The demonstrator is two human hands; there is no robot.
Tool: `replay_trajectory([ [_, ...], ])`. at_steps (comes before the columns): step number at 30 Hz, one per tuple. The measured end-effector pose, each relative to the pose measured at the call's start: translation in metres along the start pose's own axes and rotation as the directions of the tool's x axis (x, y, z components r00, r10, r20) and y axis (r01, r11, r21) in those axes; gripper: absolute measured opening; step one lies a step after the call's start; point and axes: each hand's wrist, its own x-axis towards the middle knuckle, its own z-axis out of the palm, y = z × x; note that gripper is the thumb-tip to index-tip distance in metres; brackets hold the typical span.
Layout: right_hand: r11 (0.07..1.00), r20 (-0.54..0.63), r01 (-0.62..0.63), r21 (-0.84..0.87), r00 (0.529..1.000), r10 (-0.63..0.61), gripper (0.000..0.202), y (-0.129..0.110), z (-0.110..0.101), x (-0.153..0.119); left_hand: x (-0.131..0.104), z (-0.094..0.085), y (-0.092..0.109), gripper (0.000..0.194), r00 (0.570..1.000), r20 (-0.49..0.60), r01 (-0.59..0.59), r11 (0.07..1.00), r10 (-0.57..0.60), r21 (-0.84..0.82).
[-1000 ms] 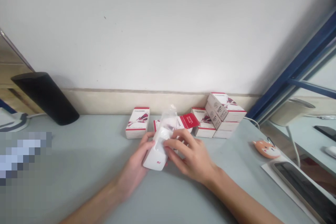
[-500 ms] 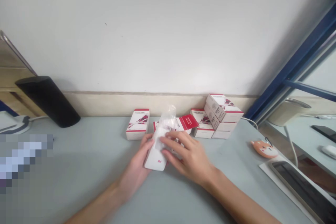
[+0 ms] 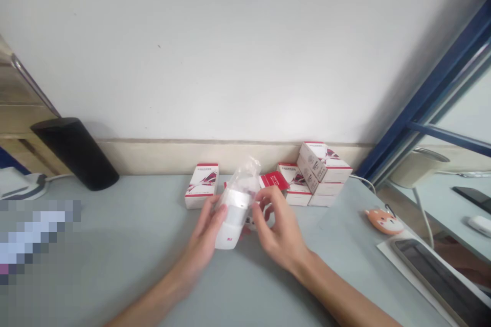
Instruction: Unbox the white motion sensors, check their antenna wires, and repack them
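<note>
Device, white, with a small red mark near its lower end [image 3: 229,237]: held tilted over the grey-green desk [image 3: 153,245], centre front, its top leaning away and to the right. Plastic bag, clear, crumpled [image 3: 247,169]: about the device's upper part and rising beyond it; whether it also covers the lower end cannot be told. Left hand [image 3: 205,227]: closed on the device from the left, thumb along its front. Right hand [image 3: 282,230]: fingers curled, thumb and fingertips at the right edge of the bag; whether they pinch the film cannot be told. Open carton, red flap raised [image 3: 274,180]: behind the device, partly hidden by it and the right hand. White-and-red box, single [image 3: 202,184]: left of the bag, well apart from the other boxes. Second box [image 3: 294,179]: just beside the stack of like boxes [image 3: 326,168], on its left. Black cylinder [image 3: 79,156]: far left, near the wall [image 3: 230,61]. Orange animal-face item [image 3: 384,220]: right side, near the phone [image 3: 437,276], which lies upon a white sheet [image 3: 387,250].
</note>
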Motion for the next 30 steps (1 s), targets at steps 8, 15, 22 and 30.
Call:
replay_trajectory([
  [8,0.824,0.342,-0.368,0.431,0.912,0.228,0.035,0.0,0.0,0.005,-0.003,0.003,-0.005,0.053,0.977,-0.001,-0.203,0.941,0.211,0.271],
  [15,0.914,0.26,-0.195,0.357,0.96,0.104,0.035,0.013,-0.012,0.015,0.009,0.002,-0.008,0.057,0.92,0.136,-0.39,0.842,0.367,0.372],
  [22,0.937,0.355,-0.192,0.291,0.931,0.081,0.038,0.002,-0.031,0.022,0.015,-0.004,-0.013,0.059,0.916,0.223,-0.394,0.845,0.332,0.361],
  [30,0.977,0.381,-0.132,0.167,0.923,0.059,0.041,0.0,-0.038,0.024,0.018,-0.005,-0.01,0.064,0.893,0.263,-0.445,0.804,0.365,0.395],
])
